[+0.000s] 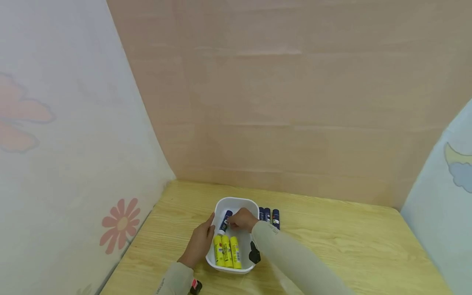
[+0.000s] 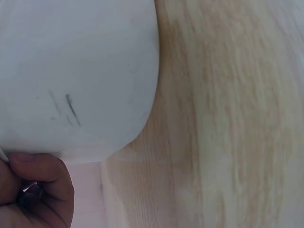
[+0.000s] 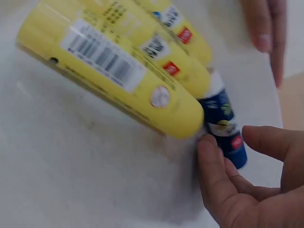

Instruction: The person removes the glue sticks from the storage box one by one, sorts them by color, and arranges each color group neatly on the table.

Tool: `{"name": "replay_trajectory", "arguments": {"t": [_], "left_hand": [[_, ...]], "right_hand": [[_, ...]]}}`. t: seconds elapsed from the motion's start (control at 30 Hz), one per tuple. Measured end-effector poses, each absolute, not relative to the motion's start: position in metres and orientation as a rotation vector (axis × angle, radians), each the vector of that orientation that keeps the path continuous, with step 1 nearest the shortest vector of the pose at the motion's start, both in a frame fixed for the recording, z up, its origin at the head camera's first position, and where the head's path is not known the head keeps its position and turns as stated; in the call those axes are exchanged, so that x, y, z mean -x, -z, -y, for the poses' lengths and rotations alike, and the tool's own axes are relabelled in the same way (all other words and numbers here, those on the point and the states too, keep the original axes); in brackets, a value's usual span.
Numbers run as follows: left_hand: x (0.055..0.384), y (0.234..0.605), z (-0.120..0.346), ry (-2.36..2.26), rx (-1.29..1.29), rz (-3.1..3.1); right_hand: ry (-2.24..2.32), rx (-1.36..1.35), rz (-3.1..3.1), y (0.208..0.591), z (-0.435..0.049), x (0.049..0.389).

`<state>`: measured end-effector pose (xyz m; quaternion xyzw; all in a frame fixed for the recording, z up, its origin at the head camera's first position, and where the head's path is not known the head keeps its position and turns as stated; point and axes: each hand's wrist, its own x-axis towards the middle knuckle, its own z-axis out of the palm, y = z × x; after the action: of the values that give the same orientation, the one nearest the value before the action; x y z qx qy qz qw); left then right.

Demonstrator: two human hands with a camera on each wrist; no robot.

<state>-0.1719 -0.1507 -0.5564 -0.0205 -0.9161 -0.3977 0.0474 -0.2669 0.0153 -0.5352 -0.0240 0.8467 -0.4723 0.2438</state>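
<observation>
A white plastic tray [image 1: 232, 199] stands on the table, and my left hand [image 1: 200, 241] grips its left rim. In the left wrist view, curled fingers [image 2: 42, 171] sit at the edge of the tray's scuffed outer wall [image 2: 95, 61]. Inside lie three yellow glue sticks [image 1: 227, 252], side by side at the near end. A dark blue glue stick [image 3: 223, 118] lies beyond them, its white end against the yellow ones. My right hand [image 1: 242, 220] reaches into the tray, its thumb and fingers [image 3: 216, 166] on either side of the blue stick.
Three more dark blue glue sticks [image 1: 275, 218] lie on the wooden table [image 1: 343, 241] just right of the tray, partly behind the right forearm. A brown back wall [image 1: 280, 102] and a pale left wall [image 1: 81, 123] with flower prints bound the table.
</observation>
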Motion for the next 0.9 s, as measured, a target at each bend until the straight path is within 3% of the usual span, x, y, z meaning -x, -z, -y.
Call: {"name": "replay_trajectory", "arguments": {"t": [0.9], "left_hand": [[0.173, 0.562, 0.139, 1.198, 0.113, 2.793]], "right_hand": [[1.487, -0.051, -2.208, 0.538, -0.005, 0.254]]}}
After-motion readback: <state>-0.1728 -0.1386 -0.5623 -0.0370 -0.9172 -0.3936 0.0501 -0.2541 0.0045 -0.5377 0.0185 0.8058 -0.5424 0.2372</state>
